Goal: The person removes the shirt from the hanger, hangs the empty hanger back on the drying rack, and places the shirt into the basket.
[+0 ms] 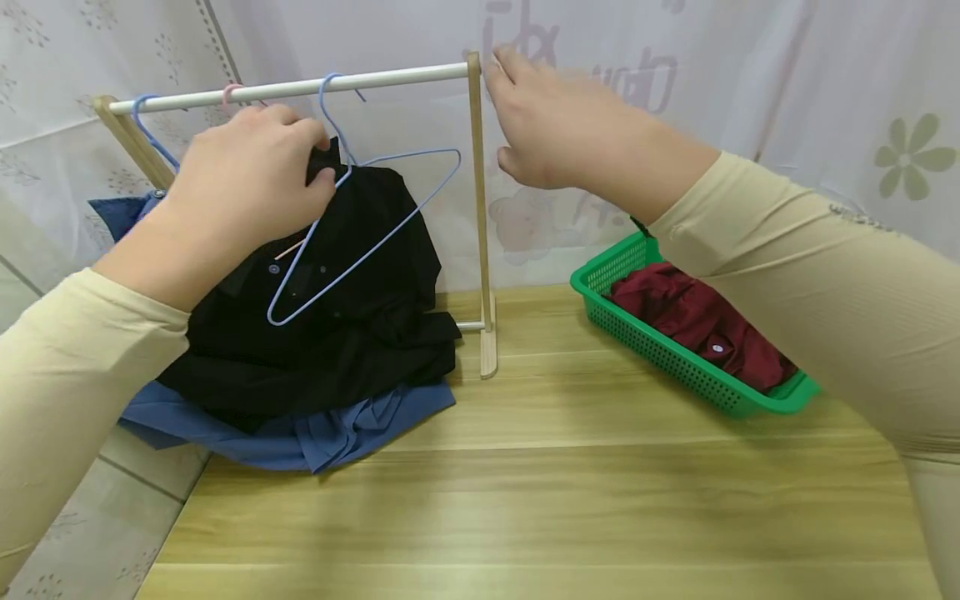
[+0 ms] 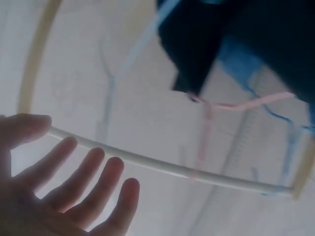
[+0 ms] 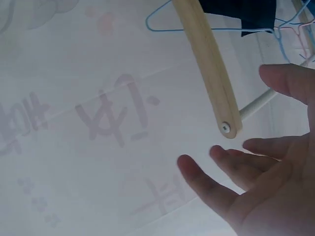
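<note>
My left hand (image 1: pixel 247 171) is raised in front of the rail, and in the left wrist view its fingers are spread with nothing between them. Beside the rack's right post (image 1: pixel 482 217) is my right hand (image 1: pixel 562 125), fingers loosely extended and holding nothing. A bare blue hanger (image 1: pixel 363 254) hooks over the white rail (image 1: pixel 405 77). Behind it hangs a black buttoned shirt (image 1: pixel 375 225), partly hidden by my left hand. From the rail also hang a pink hanger (image 2: pixel 204 132) and another blue hanger (image 1: pixel 153 137) at the left.
A green basket (image 1: pixel 675 358) holding a dark red buttoned garment (image 1: pixel 697 321) stands at the right of the wooden tabletop (image 1: pixel 525 500). Blue cloth (image 1: pixel 352 433) hangs below the black shirt. A printed white curtain (image 1: pixel 810 92) covers the back.
</note>
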`<state>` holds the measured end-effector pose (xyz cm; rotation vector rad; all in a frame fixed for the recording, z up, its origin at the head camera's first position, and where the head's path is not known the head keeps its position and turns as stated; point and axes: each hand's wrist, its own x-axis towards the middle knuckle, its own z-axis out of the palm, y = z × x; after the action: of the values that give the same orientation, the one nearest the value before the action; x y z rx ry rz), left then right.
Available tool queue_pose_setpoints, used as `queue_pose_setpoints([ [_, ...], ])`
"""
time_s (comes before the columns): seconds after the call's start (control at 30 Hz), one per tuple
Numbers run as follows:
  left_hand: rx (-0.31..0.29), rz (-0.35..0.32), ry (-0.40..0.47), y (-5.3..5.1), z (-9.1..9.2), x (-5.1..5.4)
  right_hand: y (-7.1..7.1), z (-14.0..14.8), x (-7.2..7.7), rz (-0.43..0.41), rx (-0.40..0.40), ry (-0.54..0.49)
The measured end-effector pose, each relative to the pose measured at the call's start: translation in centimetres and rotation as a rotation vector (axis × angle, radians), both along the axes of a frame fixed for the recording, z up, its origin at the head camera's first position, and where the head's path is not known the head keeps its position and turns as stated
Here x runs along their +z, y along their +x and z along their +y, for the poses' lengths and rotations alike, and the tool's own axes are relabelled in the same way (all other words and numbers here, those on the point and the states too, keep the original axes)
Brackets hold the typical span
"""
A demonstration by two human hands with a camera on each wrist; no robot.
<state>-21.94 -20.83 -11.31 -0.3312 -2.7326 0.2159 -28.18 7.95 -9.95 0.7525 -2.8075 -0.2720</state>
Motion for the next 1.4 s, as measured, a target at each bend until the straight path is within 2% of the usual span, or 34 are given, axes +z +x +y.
queue_pose_setpoints([
  [0.17,0.106,-0.081,0.029,0.4,-3.1,0.3,-1.1,-0.9,1.2,0.053,0.010,0.010],
  [0.37,0.213,-0.156,0.039,1.1,-6.0,0.0,-1.9,-2.1,2.2,0.009,-0.024,0.032],
  [0.63,0.299,-0.252,0.059,1.7,-9.4,-2.3,-2.1,-3.4,2.2,-0.041,-0.056,0.026],
  [0.8,0.314,-0.300,0.073,1.8,-10.6,-3.6,-2.1,-3.7,2.0,-0.048,-0.055,0.019],
  [0.9,0.310,-0.332,0.085,1.8,-11.0,-4.2,-2.2,-3.7,1.7,-0.014,-0.041,-0.010],
  [1.0,0.323,-0.338,0.113,2.0,-11.5,-4.9,-2.3,-3.7,1.5,0.025,-0.016,-0.040],
  [1.17,0.351,-0.293,0.166,2.1,-12.2,-5.9,-2.8,-3.7,0.8,0.064,0.019,-0.122],
  [1.33,0.355,-0.239,0.194,2.3,-12.5,-6.6,-3.6,-3.8,-0.5,0.132,0.037,-0.189],
  [1.4,0.353,-0.240,0.209,2.3,-12.4,-6.8,-3.9,-3.8,-1.1,0.165,0.039,-0.206],
])
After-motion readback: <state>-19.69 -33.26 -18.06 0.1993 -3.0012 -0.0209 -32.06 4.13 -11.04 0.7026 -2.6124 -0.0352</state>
